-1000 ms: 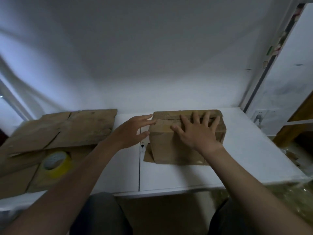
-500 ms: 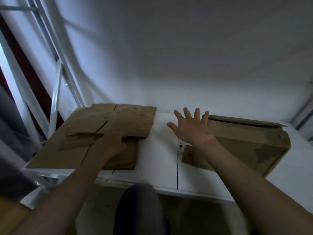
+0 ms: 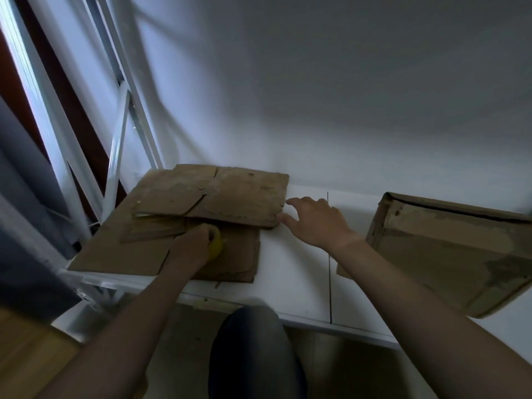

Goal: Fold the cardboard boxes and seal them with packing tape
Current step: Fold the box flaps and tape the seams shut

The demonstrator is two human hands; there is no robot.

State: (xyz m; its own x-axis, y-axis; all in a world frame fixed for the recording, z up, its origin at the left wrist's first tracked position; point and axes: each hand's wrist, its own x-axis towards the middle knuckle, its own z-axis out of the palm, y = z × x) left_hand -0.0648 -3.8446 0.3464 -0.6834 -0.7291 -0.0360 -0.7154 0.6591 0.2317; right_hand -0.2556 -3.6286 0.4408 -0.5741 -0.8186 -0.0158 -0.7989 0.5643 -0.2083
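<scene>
Left hand [image 3: 192,249] curls over the yellow tape roll [image 3: 215,245], which sits on the lower flat cardboard sheets [image 3: 121,251] at the left end of the white table [image 3: 293,272]; fingers look closed around the roll, though the hand hides most of it, so grip depth is unclear. Right hand [image 3: 313,223] is open, fingers spread, nothing in it, fingertips just at the right edge of the top flattened box [image 3: 230,200]. Folded box [image 3: 449,249] lies well apart on the right, top flaps closed, partly overhanging the table's front edge; whether it is already taped, cannot tell. Handling guess: flattened cardboard is light and stiff across the panel but bends readily at the scored creases, surface looks worn and scuffed, so it is best pinched at an edge or corner and slid off the stack. Tape roll is small, rigid, likely easy in one hand, best held through the core or around the rim. No brand, label or readable writing visible on boxes or tape; image is dim and slightly blurred.
</scene>
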